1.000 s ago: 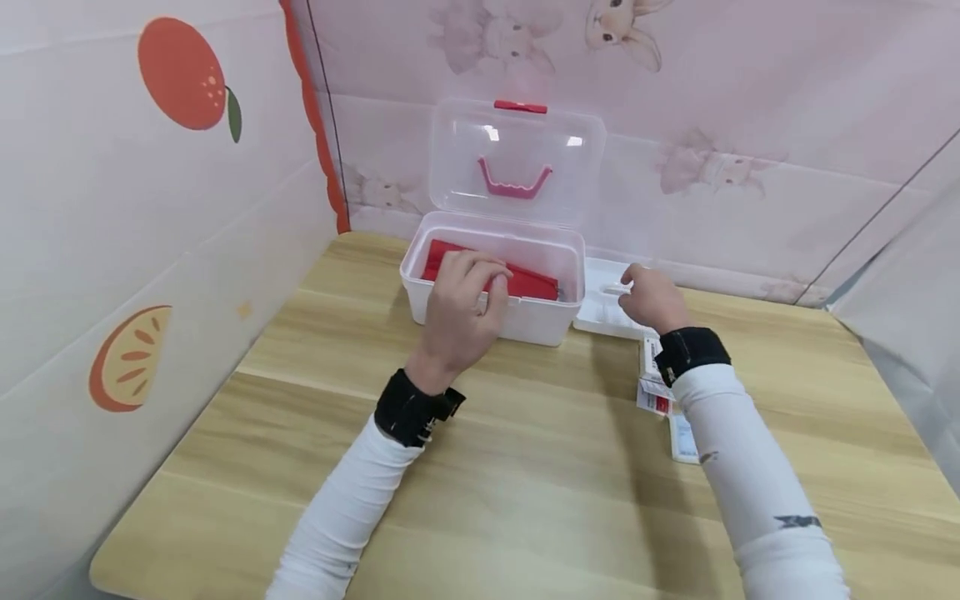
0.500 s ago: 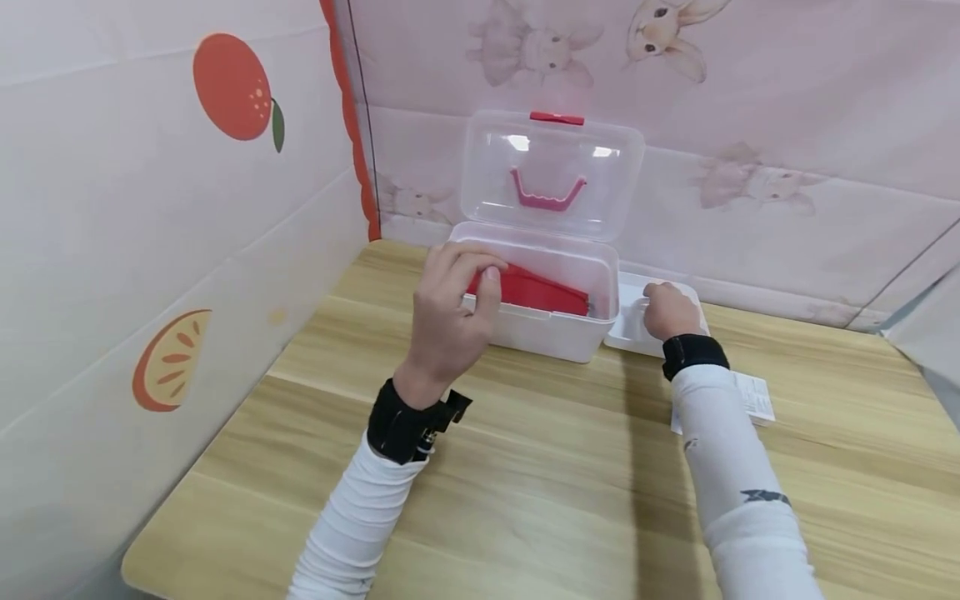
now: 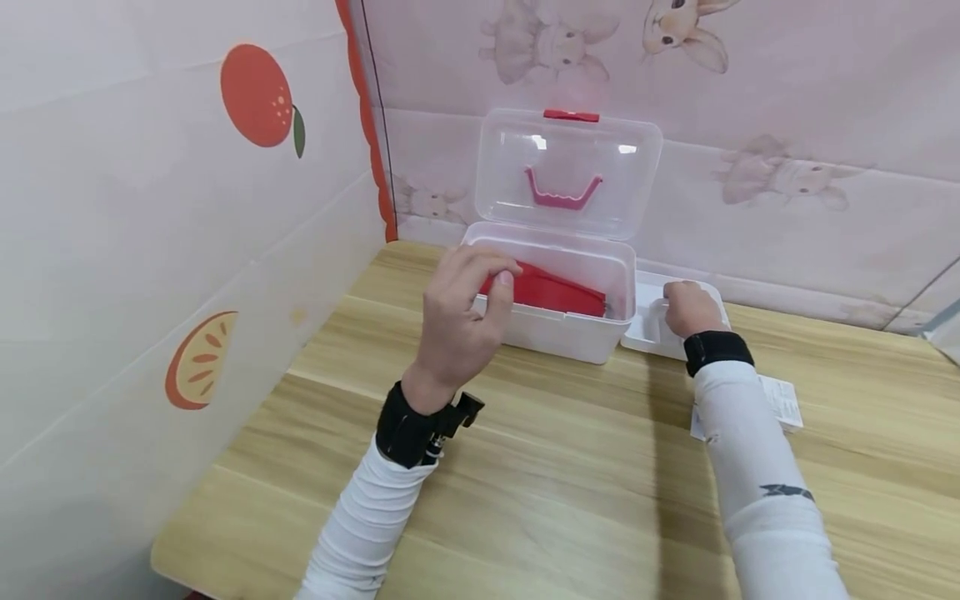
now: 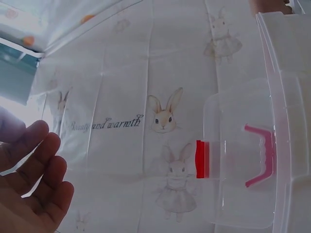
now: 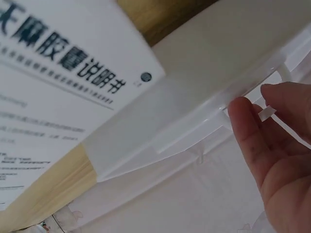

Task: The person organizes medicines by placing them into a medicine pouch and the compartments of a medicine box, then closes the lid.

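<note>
My right hand [image 3: 690, 308] pinches the thin handle [image 5: 267, 114] of a shallow white tray [image 3: 637, 340], which lies on the table against the right side of a plastic storage box [image 3: 555, 337]. The box stands with its clear lid [image 3: 570, 158] tipped up against the wall. Inside it lies a flat red item [image 3: 555, 292]; its kind I cannot tell. My left hand [image 3: 461, 321] hovers at the front left of the box with loosely bent fingers [image 4: 46, 170] and holds nothing. It hides the box's left front corner.
A white printed leaflet [image 5: 53, 87] looms close in the right wrist view. White printed paper or packaging [image 3: 780, 404] shows beside my right forearm, which partly covers it. The wooden table [image 3: 525, 500] meets a rabbit-print wall [image 3: 420, 142] behind and another wall at left.
My right hand has come down onto the tray and taken its handle. My left hand has drawn slightly left, away from the box opening. The head view has turned left.
</note>
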### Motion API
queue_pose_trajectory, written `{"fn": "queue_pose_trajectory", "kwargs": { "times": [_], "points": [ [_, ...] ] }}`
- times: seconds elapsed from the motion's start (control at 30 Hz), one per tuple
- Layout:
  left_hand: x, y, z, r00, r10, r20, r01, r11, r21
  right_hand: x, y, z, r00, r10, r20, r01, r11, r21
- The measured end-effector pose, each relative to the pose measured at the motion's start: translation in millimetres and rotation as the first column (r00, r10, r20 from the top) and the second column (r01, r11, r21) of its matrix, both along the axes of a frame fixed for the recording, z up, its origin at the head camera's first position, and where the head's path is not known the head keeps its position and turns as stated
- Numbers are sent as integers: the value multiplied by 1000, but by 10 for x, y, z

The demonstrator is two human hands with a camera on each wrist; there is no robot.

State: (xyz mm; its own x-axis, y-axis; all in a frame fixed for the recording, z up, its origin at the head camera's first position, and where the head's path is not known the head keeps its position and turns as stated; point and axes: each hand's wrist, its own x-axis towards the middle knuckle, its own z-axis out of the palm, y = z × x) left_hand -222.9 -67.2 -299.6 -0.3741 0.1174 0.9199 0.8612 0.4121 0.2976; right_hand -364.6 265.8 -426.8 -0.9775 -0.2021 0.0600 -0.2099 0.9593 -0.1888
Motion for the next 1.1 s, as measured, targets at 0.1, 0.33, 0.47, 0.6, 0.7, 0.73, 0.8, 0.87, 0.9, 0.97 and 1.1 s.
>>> {"fn": "queue_pose_trajectory", "kwargs": {
  "times": [0.1,0.33,0.47,0.6,0.7,0.73,0.8,0.87,0.9,0.97,1.1],
  "points": [
    [-22,-9,-12,1000,6,0,-6,1000,1,-13,20,64,1000,16,11,-16,1000,-5],
    [-56,-26,-2,1000,-3,9,3,1000,-1,60,68,359,1000,10,-27,-11,999,-43],
    [-73,-36,-29,1000,-1,25,1,1000,-5,98,117,523,998,16,-58,-17,1000,-18],
    [-88,-26,-70,999,-5,47,6,1000,-15,176,232,625,998,11,-64,-10,1000,4],
    [-91,-12,-71,999,-13,53,14,1000,-24,268,315,728,998,1,-56,0,1000,19],
    [-91,-11,-73,998,-13,54,15,1000,-26,299,331,760,998,4,-55,-2,1000,24],
    [-87,-15,-78,998,-14,58,16,999,-28,350,353,814,999,13,-46,-12,1000,29],
    [-81,-24,-79,998,-13,61,14,999,-30,395,358,864,998,26,-50,-24,999,46],
    [-78,-29,-77,998,-12,61,14,999,-30,416,359,888,998,32,-45,-29,998,54],
    [-73,-37,-74,998,-11,61,13,999,-30,458,354,933,998,44,-39,-41,996,73],
    [-66,-45,-53,999,-6,52,8,1000,-27,547,336,1004,996,77,-37,-72,990,117]
  ]
}}
